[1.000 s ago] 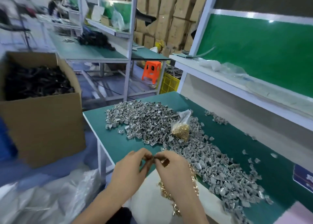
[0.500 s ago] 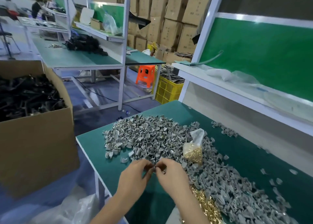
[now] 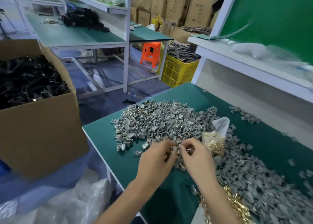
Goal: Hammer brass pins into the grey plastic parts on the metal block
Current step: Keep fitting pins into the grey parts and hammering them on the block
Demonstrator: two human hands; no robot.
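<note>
Green mat is covering the bench (image 3: 105, 149) where I am working, and brown boxes are stacking up far behind it. I am holding my left hand (image 3: 156, 162) and my right hand (image 3: 197, 159) close together, just above the mat. My fingertips are almost meeting in the middle. Both hands are pinching something small between them. It is looking like one grey plastic part (image 3: 174, 149) with a bit of brass in it, but it is too blurry for me to be sure, and I cannot tell which way its long side is pointing.

I am seeing the big pile of grey parts (image 3: 157, 122) lying right beyond my fingers, away from me. More of them are spreading off to my right. My left hand is sitting a little nearer to that pile. The clear bag of brass pins (image 3: 214, 141) is lying just beside my right hand, so that hand is nearer to the pins. More loose brass pins (image 3: 237, 206) are shining beside my right arm.

I am not seeing any metal block or hammer, so I am guessing I am getting a part ready first.

I am not finding any words that I can read.
</note>
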